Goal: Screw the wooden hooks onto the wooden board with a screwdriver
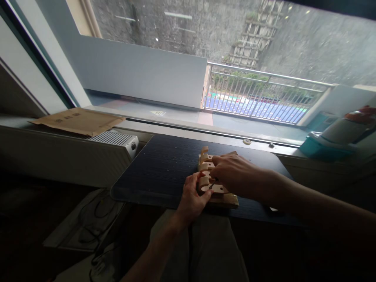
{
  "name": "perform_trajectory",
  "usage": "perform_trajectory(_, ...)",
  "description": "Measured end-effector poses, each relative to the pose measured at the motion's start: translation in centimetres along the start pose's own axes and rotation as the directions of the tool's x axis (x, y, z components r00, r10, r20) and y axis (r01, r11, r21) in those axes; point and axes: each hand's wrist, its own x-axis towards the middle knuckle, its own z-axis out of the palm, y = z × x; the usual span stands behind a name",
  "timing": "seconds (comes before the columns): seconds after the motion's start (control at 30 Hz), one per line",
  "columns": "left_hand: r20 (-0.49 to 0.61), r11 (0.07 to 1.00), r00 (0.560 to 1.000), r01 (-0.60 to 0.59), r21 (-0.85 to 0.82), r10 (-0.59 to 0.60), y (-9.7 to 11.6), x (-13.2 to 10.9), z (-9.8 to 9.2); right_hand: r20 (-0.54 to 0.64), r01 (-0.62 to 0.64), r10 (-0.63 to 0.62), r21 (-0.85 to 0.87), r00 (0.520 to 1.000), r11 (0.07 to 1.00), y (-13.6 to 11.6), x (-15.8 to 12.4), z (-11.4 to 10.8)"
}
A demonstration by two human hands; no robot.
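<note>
A row of pale wooden hook-shaped pieces with dark holes lies along a wooden board on the dark table. My left hand is at the near left end of the row, with thumb and fingers closed around the curved end of the nearest piece. Over the right side of the row, my right hand is closed on a thin dark tool, whose tip points down at the nearest piece. The tool's kind is too small to tell, and its upper part is hidden in the hand.
The dark table stands against a window sill. On the sill are a roll of tape and a small dark object. A brown envelope rests on the radiator at left. A teal container is at right.
</note>
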Motion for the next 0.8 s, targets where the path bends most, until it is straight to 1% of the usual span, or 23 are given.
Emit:
perform_trajectory(0.1,-0.031,1.000,0.999,-0.015,0.026,0.015,0.2,-0.1,0.3,0.006,0.030,-0.029,-0.026,1.000,0.999,0.5,0.4,0.5)
perform_trajectory(0.23,-0.020,0.999,1.000,-0.012,0.048,0.013,0.4,-0.2,0.3,0.001,0.034,-0.034,-0.026,0.999,0.999,1.1,0.6,0.9)
perform_trajectory(0.3,-0.008,0.999,1.000,-0.012,0.048,0.012,0.5,-0.2,0.1,0.013,0.009,-0.008,-0.019,1.000,1.000,1.0,0.6,0.6)
perform_trajectory(0.4,-0.004,0.999,1.000,-0.026,0.036,0.027,0.3,-0.1,0.1,0.072,-0.041,0.042,-0.015,0.997,0.999,0.6,0.5,-0.4)
perform_trajectory(0.47,-0.001,0.999,0.999,-0.033,0.034,0.033,0.1,-0.1,0.1,0.097,-0.050,0.051,-0.008,0.994,0.999,0.2,0.4,-1.1)
perform_trajectory(0.57,-0.006,0.999,0.999,-0.038,0.039,0.038,-0.2,0.0,0.2,0.094,-0.050,0.050,0.002,0.994,0.999,0.0,0.2,-1.7)
perform_trajectory(0.67,-0.023,0.998,0.999,-0.033,0.050,0.034,-0.2,0.0,0.2,0.089,-0.020,0.020,-0.005,0.996,1.000,0.1,0.2,-1.4)
perform_trajectory(0.8,-0.017,0.997,0.999,-0.036,0.062,0.037,-0.3,0.0,0.2,0.061,0.026,-0.025,-0.019,0.998,0.999,0.9,0.6,-0.4)
